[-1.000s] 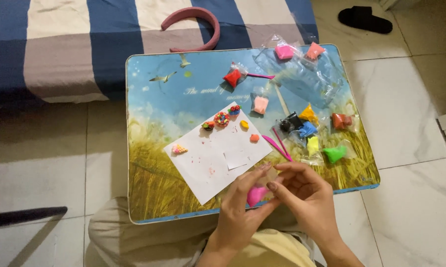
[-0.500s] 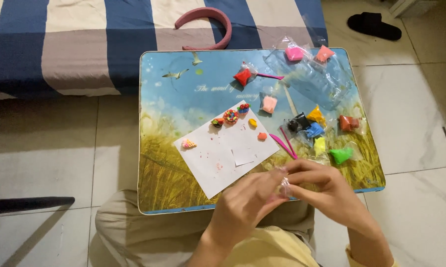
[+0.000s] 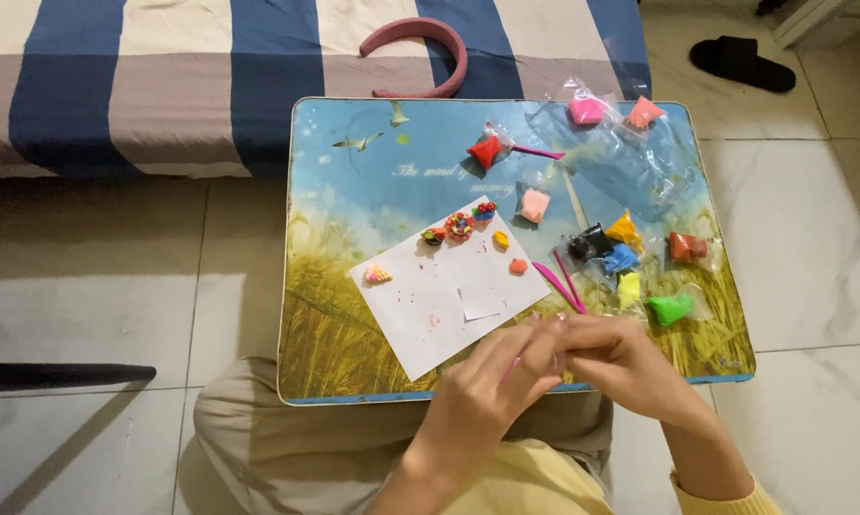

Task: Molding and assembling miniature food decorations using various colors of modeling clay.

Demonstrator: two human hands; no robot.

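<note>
Down at the near edge of the low picture-printed table (image 3: 354,315), the left hand (image 3: 482,396) and right hand (image 3: 625,367) meet, fingertips pinched together on a small pink clay piece (image 3: 514,367) that is mostly hidden between them. Just beyond the hands on the table lies a white paper sheet (image 3: 444,296) with tiny clay figures (image 3: 460,226) along its far edge. Right of the sheet sit pink modelling sticks (image 3: 563,281) and bagged clay lumps (image 3: 630,257).

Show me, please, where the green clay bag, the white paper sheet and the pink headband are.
green clay bag (image 3: 671,308), head view, middle of the clay.
white paper sheet (image 3: 430,300), head view, bare centre.
pink headband (image 3: 420,30), head view, top of arc.
</note>
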